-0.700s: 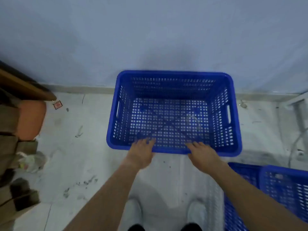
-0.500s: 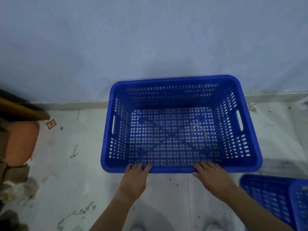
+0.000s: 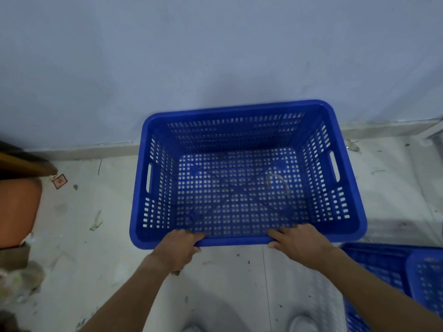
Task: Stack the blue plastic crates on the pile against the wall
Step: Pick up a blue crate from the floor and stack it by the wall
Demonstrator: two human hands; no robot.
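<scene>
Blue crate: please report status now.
Left hand and right hand grip near rim. Blue crate by wall. Nothing blocking.

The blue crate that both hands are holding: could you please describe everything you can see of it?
The blue crate is a rectangular open-topped bin of glossy plastic, with perforated walls and base, a solid rolled rim and a slot handle in each short side. It sits upright and empty apart from faint scuffs on the base, its far long side close to the wall. The left hand and right hand grip its near rim, fingers curled over the edge.
</scene>
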